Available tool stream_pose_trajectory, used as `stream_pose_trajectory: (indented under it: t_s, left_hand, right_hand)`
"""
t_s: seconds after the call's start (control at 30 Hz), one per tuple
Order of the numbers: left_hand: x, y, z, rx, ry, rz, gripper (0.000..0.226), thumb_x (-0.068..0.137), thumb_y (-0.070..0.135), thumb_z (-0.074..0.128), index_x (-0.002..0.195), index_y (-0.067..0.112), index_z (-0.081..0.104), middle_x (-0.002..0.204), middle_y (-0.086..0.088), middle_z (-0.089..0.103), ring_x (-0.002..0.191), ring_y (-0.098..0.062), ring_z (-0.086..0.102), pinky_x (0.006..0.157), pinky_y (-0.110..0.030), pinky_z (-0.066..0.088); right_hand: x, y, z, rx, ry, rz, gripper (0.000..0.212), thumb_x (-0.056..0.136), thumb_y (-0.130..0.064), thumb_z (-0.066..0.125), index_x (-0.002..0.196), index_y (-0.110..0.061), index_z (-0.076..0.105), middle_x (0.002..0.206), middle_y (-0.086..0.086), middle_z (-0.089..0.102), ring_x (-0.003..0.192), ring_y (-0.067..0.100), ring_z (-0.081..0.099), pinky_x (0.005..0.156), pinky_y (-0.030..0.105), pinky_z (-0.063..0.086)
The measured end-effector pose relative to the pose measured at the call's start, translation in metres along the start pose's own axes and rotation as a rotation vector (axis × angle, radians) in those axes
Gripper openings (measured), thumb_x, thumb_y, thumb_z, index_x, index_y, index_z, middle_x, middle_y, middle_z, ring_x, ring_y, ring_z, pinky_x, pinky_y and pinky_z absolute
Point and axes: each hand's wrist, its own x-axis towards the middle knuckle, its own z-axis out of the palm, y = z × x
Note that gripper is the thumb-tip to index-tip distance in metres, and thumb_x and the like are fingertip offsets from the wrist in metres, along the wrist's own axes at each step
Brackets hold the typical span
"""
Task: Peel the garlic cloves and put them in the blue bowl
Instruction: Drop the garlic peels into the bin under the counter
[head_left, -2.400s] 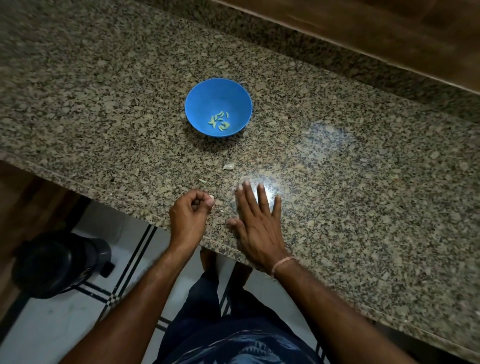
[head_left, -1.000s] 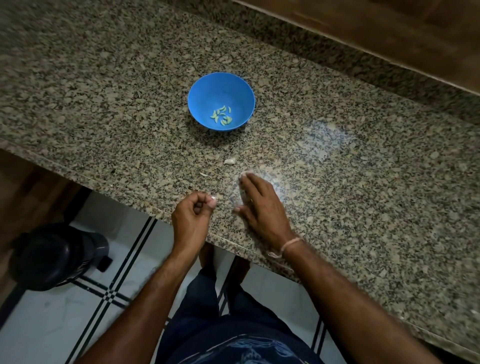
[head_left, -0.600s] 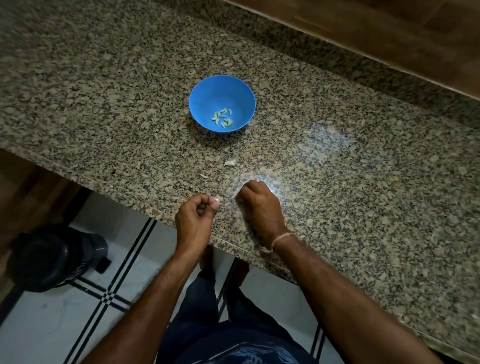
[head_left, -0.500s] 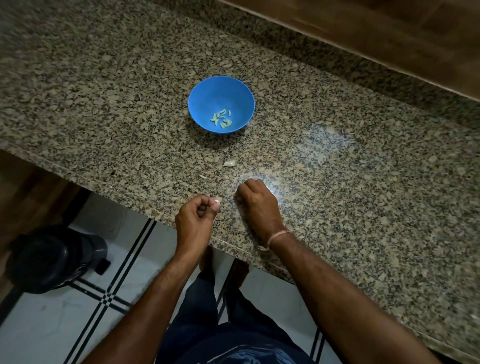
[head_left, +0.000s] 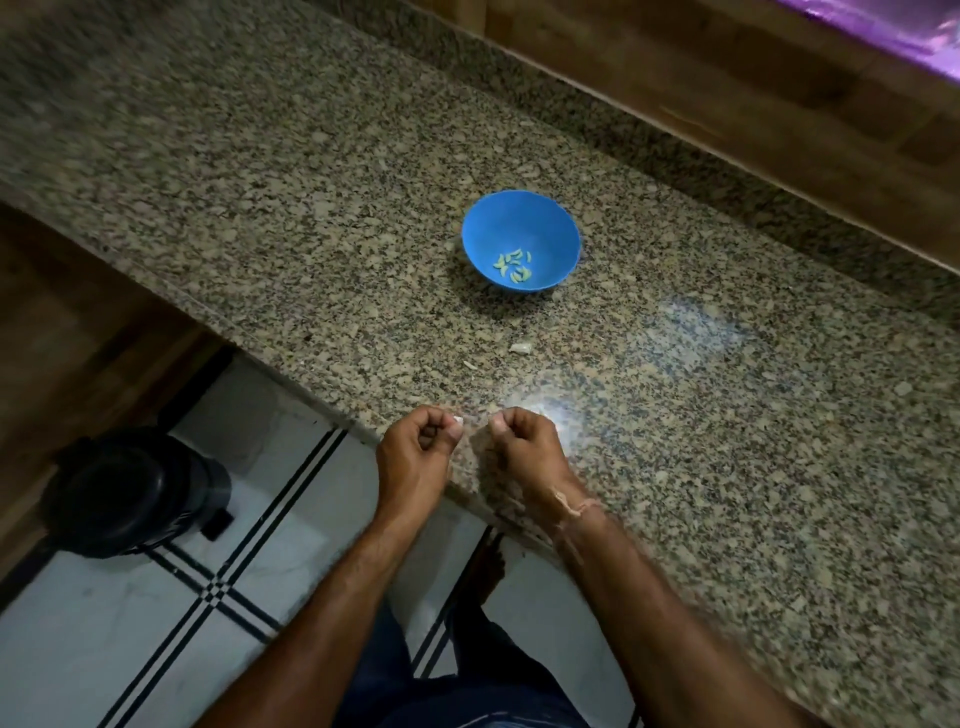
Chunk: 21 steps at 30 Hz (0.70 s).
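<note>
The blue bowl (head_left: 471, 231) stands on the granite counter (head_left: 727, 415) and holds several pale peeled garlic cloves (head_left: 513, 267). A whitish garlic piece (head_left: 519, 348) and a smaller scrap (head_left: 470, 365) lie on the counter between the bowl and my hands. My left hand (head_left: 415, 452) is a curled fist at the counter's front edge, with a small white scrap showing at its thumb tip. My right hand (head_left: 524, 447) is a fist close beside it on the counter. Whatever lies inside either fist is hidden.
The counter's front edge runs diagonally just under my hands. Below it are a white tiled floor with black lines and a black round bin (head_left: 130, 488) at the left. A wooden wall (head_left: 779, 104) rises behind the counter's raised back strip.
My right hand lay flat on the counter, drew back toward the edge and curled into a fist beside the left. The left fist has stayed put. The view has shifted left.
</note>
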Motion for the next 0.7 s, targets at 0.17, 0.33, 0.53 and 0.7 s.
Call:
stream_pose_trajectory:
  t_s: [0.17,0.33,0.53,0.7]
  left_hand:
    - [-0.002,-0.027,-0.072,-0.059,0.123,-0.044,0.009,0.095,0.020,0.074,0.086,0.022,0.071,0.080,0.006,0.073,0.076,-0.014,0.068,0.071,-0.034,0.056]
    - [-0.018,-0.067,-0.190,-0.100,0.301,-0.077,0.014,0.095,0.020,0.074,0.082,0.022,0.069,0.075,0.007,0.071,0.068,-0.011,0.063,0.063,-0.021,0.049]
    - [-0.044,-0.126,-0.345,-0.126,0.443,-0.087,0.011,0.096,0.015,0.071,0.085,0.017,0.070,0.079,0.009,0.071,0.073,0.006,0.064,0.067,-0.010,0.046]
    - [-0.055,-0.166,-0.429,-0.130,0.548,-0.157,0.012,0.096,0.015,0.071,0.087,0.022,0.070,0.084,0.011,0.073,0.079,0.002,0.066,0.072,-0.013,0.048]
  right_hand:
    - [-0.016,-0.007,0.089,0.366,-0.201,0.175,0.045,0.106,0.004,0.046,0.067,-0.013,0.061,0.065,0.006,0.054,0.056,0.012,0.049,0.062,0.027,0.044]
    - [-0.038,-0.007,0.218,0.352,-0.315,0.256,0.044,0.103,0.011,0.037,0.070,-0.013,0.052,0.065,0.003,0.046,0.061,0.012,0.045,0.060,0.023,0.040]
    - [-0.083,0.011,0.364,0.338,-0.401,0.355,0.033,0.104,0.005,0.045,0.080,-0.010,0.061,0.071,0.006,0.057,0.064,0.013,0.051,0.060,0.023,0.049]
    - [-0.102,0.020,0.453,0.272,-0.481,0.381,0.030,0.106,0.002,0.045,0.081,-0.008,0.058,0.072,0.006,0.056,0.063,0.013,0.050,0.054,0.019,0.051]
